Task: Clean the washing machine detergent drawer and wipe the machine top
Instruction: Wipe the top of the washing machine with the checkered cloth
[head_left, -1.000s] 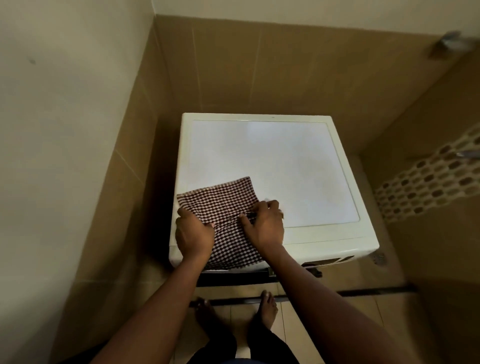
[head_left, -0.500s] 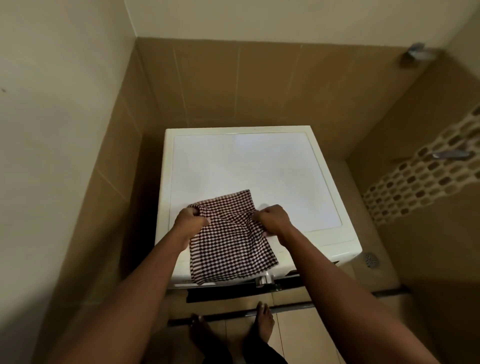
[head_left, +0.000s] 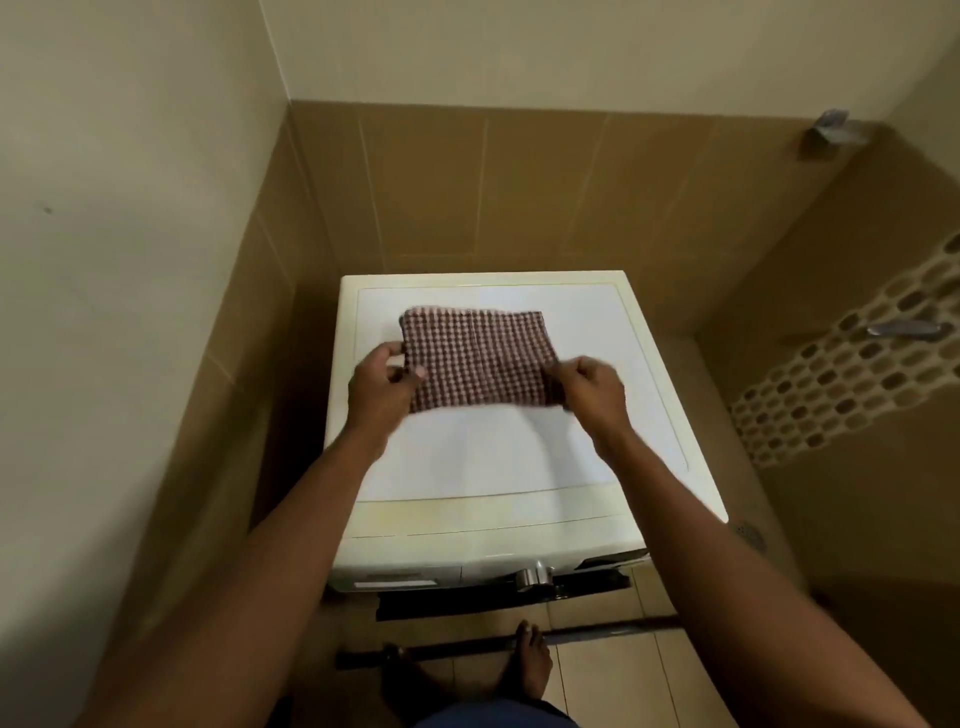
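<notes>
The checked cloth (head_left: 475, 358), folded into a rectangle, is over the back-left part of the washing machine top (head_left: 493, 457), its far edge near the back edge; whether it lies flat or is slightly lifted cannot be told. The left hand (head_left: 382, 387) pinches its left edge, thumb on the fabric. The right hand (head_left: 589, 387) has curled fingers clamped on its right near corner. The front half of the top is bare white. A metal knob (head_left: 535, 577) sits on the front panel below the front edge, with bare feet (head_left: 530, 665) on the tiled floor beneath it
</notes>
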